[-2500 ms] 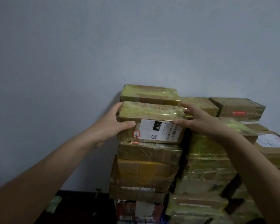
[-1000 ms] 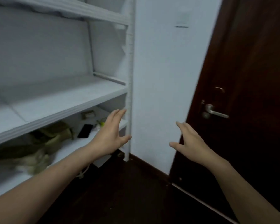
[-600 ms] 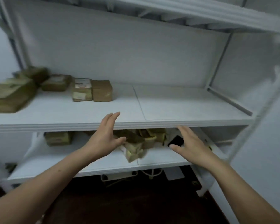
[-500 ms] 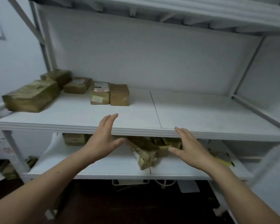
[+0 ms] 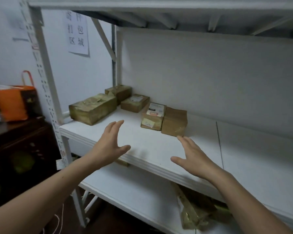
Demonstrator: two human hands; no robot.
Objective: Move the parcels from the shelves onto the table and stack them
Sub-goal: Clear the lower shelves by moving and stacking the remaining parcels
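You're standing in a parcel storeroom: a white metal shelving rack [image 5: 159,149] holds taped cardboard parcels [image 5: 93,108] at its far left, a printed paper sign [image 5: 77,31] hangs on the wall behind, and an orange bag [image 5: 10,103] sits on a dark cabinet [image 5: 15,132] to the left.

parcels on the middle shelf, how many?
5: long box far left, two behind it, labelled box and plain box side by side. None seems hidden.

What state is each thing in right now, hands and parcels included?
left hand: open, empty
right hand: open, empty
long parcel: flat on middle shelf
labelled parcel: touching plain parcel
lower-shelf parcels: tilted heap
orange bag: upright
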